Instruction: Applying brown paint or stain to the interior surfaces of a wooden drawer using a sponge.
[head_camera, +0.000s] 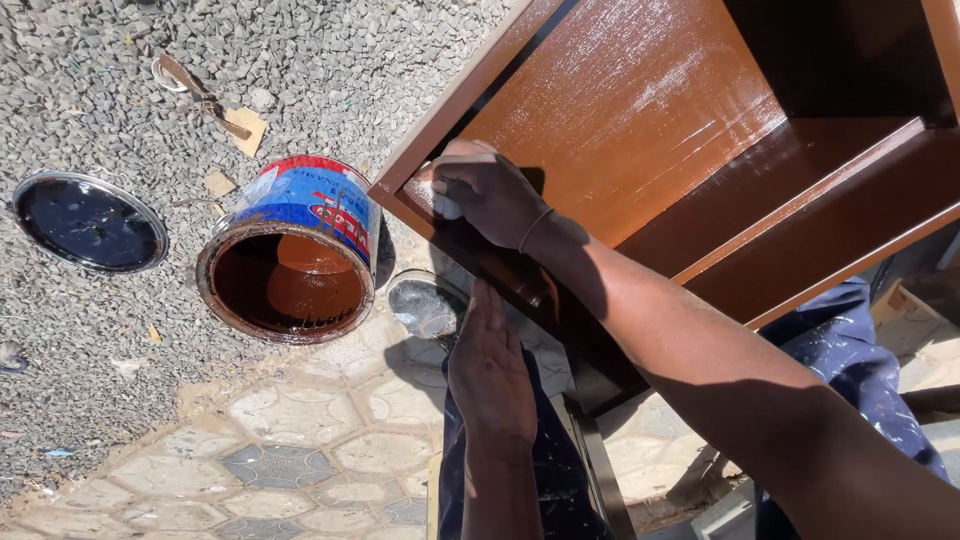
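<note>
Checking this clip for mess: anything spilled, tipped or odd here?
Yes. The open paint can lies tilted on the gravel, its brown paint close to the rim; no spill shows. Its dark lid lies apart to the left. Paper scraps litter the gravel.

Outdoors, hard sun w/ sharp shadows. Grey gravel ground (110, 90) at top and left; patterned paving tiles (300, 440) below, edges sandy.
</note>
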